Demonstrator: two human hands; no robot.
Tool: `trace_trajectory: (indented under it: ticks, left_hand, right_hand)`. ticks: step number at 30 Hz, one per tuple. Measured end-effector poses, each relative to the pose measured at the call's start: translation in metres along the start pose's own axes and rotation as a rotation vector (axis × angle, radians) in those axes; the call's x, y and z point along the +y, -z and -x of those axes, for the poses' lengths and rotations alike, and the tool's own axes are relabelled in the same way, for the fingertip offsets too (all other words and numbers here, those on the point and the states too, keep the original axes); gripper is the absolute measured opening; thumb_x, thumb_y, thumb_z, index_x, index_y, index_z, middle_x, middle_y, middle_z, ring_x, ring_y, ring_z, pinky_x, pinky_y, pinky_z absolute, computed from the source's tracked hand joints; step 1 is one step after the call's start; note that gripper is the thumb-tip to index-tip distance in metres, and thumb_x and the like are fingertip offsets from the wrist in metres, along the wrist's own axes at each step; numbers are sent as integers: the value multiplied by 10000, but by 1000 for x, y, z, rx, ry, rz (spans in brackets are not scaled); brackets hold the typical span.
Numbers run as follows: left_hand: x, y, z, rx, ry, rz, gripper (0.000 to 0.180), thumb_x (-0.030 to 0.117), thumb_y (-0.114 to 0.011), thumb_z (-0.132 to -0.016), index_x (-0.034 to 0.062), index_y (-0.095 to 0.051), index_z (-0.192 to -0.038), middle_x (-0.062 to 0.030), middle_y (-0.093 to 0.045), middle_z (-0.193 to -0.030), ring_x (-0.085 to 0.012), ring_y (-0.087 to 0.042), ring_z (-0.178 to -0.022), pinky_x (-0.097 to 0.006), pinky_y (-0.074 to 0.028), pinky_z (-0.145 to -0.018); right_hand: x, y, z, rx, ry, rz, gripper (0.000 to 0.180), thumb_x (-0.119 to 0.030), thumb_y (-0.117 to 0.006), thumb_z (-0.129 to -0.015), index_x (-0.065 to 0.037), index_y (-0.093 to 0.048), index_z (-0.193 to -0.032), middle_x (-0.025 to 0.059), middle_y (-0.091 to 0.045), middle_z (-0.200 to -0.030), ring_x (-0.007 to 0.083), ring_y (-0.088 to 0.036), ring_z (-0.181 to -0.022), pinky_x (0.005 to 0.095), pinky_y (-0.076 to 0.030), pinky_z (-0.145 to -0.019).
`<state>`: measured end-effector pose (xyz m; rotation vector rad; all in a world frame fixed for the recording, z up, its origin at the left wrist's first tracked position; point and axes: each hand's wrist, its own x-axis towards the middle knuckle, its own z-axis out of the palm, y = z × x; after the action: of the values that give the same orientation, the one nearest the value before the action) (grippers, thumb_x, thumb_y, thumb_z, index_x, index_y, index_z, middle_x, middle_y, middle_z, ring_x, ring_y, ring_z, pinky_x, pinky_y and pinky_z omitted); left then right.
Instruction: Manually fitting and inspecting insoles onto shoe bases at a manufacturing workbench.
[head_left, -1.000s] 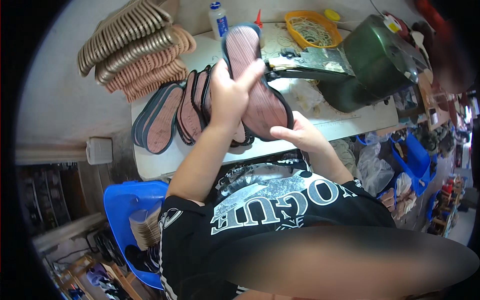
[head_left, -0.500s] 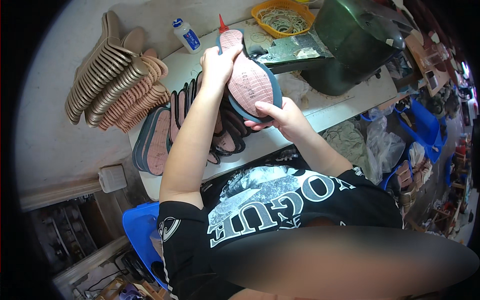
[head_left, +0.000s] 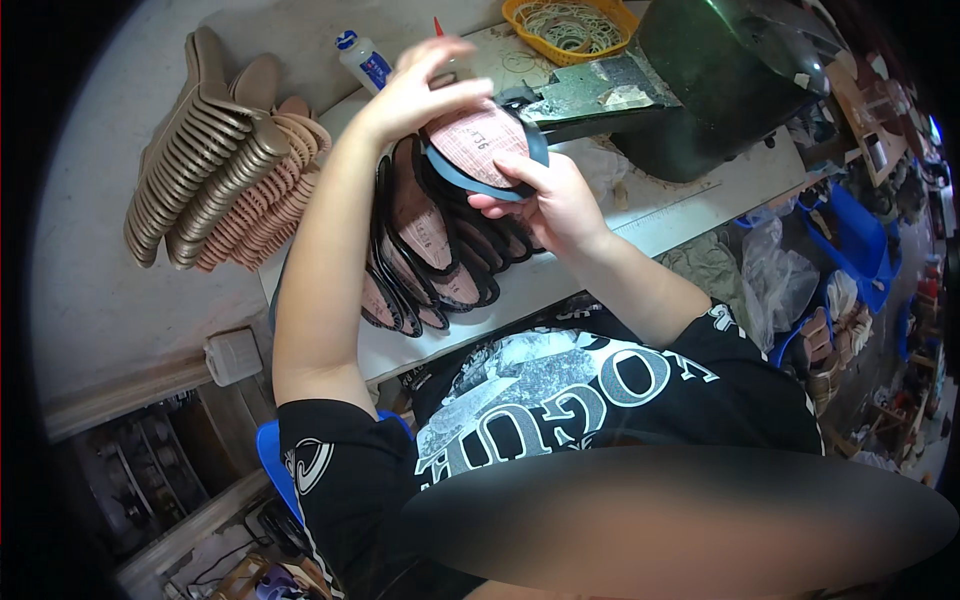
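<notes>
A shoe insole [head_left: 475,143], pink with a grid pattern and dark marks, has a blue-grey border around its rounded end. My right hand [head_left: 562,195] grips that end, thumb on the pink face and fingers beneath. Over the other end hovers my left hand [head_left: 425,98], fingers spread and slightly blurred; it hides much of the insole there, and whether it touches is unclear. Below the held piece, more pink insoles [head_left: 420,225] with black edges lie overlapping on the white table [head_left: 640,215].
A stack of bronze and pink soles [head_left: 205,150] stands at the left. Beyond my hands are a white bottle [head_left: 362,60], a red nozzle tip [head_left: 438,27] and a yellow basket [head_left: 545,42] of rubber bands. A dark green machine [head_left: 690,80] occupies the right rear.
My left hand has let go of the insole's narrow end and spread its fingers. My right hand has moved slightly up and left with the insole, and more black-edged insoles show below.
</notes>
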<state>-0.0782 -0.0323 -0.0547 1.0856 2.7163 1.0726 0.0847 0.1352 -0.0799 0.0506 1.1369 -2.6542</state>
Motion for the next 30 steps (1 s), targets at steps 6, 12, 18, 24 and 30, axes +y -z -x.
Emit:
trace_trajectory:
  ticks: [6, 12, 18, 24, 30]
  left_hand:
    - [16, 19, -9, -533, 144, 335, 443, 316, -732, -765, 39, -563, -1067, -28, -584, -1004, -111, -508, -978, -249, -390, -900]
    - [17, 26, -8, -521, 251, 146, 419, 384, -718, -790, 43, -567, -981, -14, -572, -876, -89, -500, -813, -239, -421, -697]
    - [4, 17, 6, -438, 372, 364, 357, 339, -733, -797, 56, -573, -944, 14, -580, -844, -65, -501, -783, -211, -401, -679]
    - [19, 15, 17, -368, 527, 491, 335, 291, -757, -779, 45, -574, -912, -13, -586, -816, -87, -526, -745, -231, -420, -652]
    - [33, 14, 28, -284, 574, 470, 362, 297, -778, -755, 22, -584, -887, -47, -602, -787, -113, -539, -689, -264, -439, -605]
  right_hand:
    - [-13, -2, -11, 74, -105, 68, 344, -202, -565, -916, 49, -544, -1150, 157, -644, -999, 234, -687, -796, 268, -567, -636]
    - [-16, 0, -14, 21, -17, 151, 381, -238, -551, -928, 48, -533, -1179, 162, -641, -1025, 255, -685, -835, 284, -563, -676]
    - [-18, 2, -17, 22, -32, 171, 407, -263, -558, -924, 71, -547, -1156, 174, -659, -988, 246, -688, -824, 282, -565, -681]
    - [-21, 4, -19, 25, -22, 215, 412, -295, -569, -911, 71, -580, -1100, 181, -674, -940, 235, -694, -802, 263, -561, -660]
    - [-22, 8, -19, 48, -69, 266, 364, -301, -580, -903, 32, -611, -1047, 138, -689, -904, 194, -691, -777, 237, -548, -647]
